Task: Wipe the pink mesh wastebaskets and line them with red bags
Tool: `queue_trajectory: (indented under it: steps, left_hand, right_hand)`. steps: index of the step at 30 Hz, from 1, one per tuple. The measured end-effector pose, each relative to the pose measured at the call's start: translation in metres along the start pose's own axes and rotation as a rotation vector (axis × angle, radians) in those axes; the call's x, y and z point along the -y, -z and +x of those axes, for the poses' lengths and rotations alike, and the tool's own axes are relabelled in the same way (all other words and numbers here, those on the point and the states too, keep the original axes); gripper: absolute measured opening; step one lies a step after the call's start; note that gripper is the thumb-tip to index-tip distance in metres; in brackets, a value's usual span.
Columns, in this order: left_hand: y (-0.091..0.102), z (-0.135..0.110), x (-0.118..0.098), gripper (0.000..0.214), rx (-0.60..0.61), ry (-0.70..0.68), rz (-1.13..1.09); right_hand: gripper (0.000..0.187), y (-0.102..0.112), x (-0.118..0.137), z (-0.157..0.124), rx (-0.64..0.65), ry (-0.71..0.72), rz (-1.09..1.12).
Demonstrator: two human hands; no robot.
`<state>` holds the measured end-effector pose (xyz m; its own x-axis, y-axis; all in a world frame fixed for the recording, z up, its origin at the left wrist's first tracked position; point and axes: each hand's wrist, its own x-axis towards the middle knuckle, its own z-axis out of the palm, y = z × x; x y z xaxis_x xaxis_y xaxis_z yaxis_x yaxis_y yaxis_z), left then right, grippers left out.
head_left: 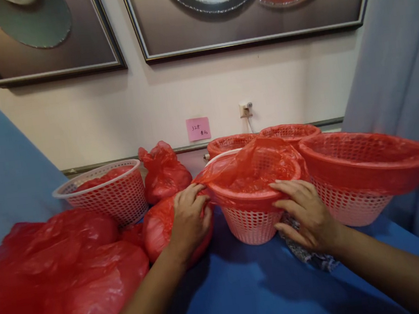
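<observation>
A white perforated plastic basket (254,224) stands in front of me, lined with a thin red plastic bag (259,163) folded over most of its rim. At the basket's left side, my left hand (191,215) is closed on a stretched edge of the bag. My right hand (308,213) rests at the front right of the rim, fingers apart and touching the folded bag. Behind the right hand, a dark patterned cloth-like bundle (305,249) lies partly hidden on the blue table cover (234,296).
Filled red bags (66,266) crowd the left, with a tied red bag (164,175) and another white basket (122,193) behind. A large red-lined basket (365,178) stands at right. Two more lined baskets (290,130) sit near the wall, below a socket (245,110).
</observation>
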<state>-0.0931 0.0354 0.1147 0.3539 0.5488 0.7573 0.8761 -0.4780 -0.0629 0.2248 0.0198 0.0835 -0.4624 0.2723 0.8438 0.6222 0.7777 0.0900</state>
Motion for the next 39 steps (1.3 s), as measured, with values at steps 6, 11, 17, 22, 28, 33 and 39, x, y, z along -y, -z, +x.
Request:
queue_trajectory:
  steps: [6,11,17,22,28,33,39]
  left_hand:
    - [0.001,0.012,-0.003,0.026,-0.004,0.013,0.018]
    - [0.011,0.019,0.001,0.026,0.036,-0.045,0.154]
    - [0.026,0.011,-0.004,0.019,-0.019,-0.094,0.114]
    - [0.026,-0.003,-0.021,0.012,-0.053,0.098,-0.276]
    - [0.022,0.017,-0.023,0.030,-0.007,0.372,-0.466]
    - [0.020,0.049,-0.025,0.035,0.165,0.376,-0.571]
    - [0.025,0.054,-0.031,0.032,0.061,0.752,-0.932]
  right_hand:
    - [0.051,-0.014,0.025,0.049,0.062,-0.069,0.017]
    - [0.032,-0.016,0.016,0.063,0.143,-0.067,0.090]
    - [0.031,0.007,-0.027,0.044,0.071,-0.115,0.299]
    - [0.030,0.015,-0.053,0.018,0.082,-0.245,0.273]
    - [0.044,0.024,0.001,0.022,0.057,-0.149,0.157]
    - [0.026,0.009,0.047,0.046,0.063,-0.029,0.163]
    - [0.020,-0.009,0.040,0.042,0.027,-0.035,0.054]
